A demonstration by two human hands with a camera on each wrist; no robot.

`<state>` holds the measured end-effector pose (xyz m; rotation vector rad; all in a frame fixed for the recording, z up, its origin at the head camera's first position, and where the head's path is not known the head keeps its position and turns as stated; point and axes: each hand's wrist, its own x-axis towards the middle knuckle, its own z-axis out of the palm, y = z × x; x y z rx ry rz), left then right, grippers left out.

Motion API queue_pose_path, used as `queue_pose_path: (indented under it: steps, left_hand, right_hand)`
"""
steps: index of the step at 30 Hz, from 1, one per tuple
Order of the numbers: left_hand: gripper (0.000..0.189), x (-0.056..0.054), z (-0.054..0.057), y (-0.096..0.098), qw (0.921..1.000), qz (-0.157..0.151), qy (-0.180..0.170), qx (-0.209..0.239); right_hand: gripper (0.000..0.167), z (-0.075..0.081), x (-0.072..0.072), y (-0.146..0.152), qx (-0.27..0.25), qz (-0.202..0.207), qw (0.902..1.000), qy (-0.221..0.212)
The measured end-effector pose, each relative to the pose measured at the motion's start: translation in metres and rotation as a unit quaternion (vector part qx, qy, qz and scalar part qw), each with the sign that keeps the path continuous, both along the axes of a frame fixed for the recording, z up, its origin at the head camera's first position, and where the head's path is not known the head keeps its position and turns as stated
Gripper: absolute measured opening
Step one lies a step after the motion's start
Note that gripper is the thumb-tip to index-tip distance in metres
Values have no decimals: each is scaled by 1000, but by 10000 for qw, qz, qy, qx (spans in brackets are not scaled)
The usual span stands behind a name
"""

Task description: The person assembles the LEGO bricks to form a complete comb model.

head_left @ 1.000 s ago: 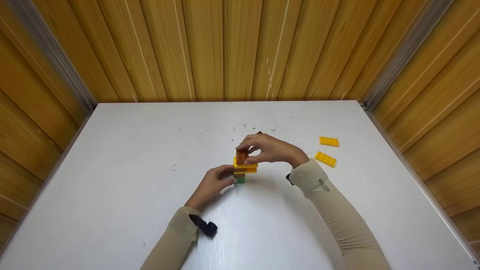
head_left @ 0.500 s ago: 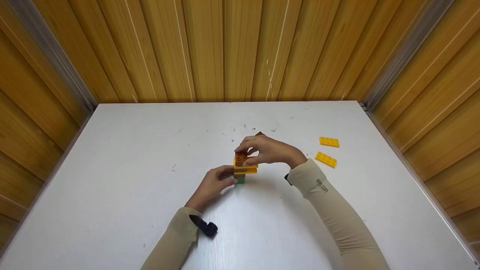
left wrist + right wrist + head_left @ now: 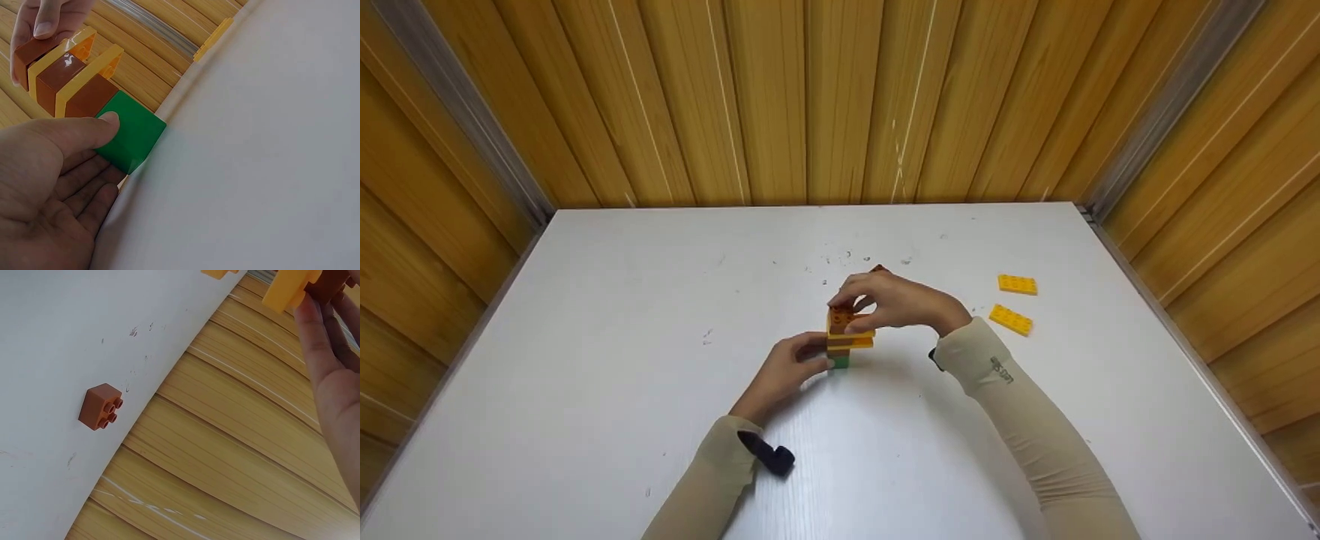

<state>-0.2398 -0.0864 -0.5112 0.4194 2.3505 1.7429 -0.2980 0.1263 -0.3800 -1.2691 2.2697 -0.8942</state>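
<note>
A tower of toy building bricks stands on the table, with a green brick [image 3: 132, 129] at its foot. Above that, brown bricks alternate with yellow plates [image 3: 93, 70] that jut out to one side. My left hand [image 3: 786, 373] grips the tower low down, its thumb on the green brick and its fingers behind. At the top, my right hand [image 3: 896, 301] pinches a brown brick [image 3: 841, 321] between thumb and fingers, right at the upper yellow plate. The right wrist view catches only part of the tower, at its top right corner.
Another brown brick [image 3: 100, 406] lies behind the right hand, mostly hidden by it in the head view. Two yellow plates, a farther one [image 3: 1018, 284] and a nearer one [image 3: 1011, 319], lie to the right on the white table [image 3: 585, 315]. Wood-patterned walls border the table.
My right hand has brought the top brown brick slightly left and down against the upper yellow plate. The left hand keeps its hold at the foot of the tower.
</note>
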Motion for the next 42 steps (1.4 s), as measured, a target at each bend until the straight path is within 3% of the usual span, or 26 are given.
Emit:
queue_pose_path:
  steps: [13,26,42]
  left_hand:
    - [42,-1,-2,0,9998,35,-16,-181]
    - [43,-1,-1,0,9995,76,-82,-300]
    - [43,0,1,0,9991,102,-44,-406]
  right_hand:
    - [40,-2,0,-2,186,-177,9996,-119]
    - [41,-1,3,-4,237,-217,9994,129]
    - [39,-2,3,-4,215,-333,9992,-113]
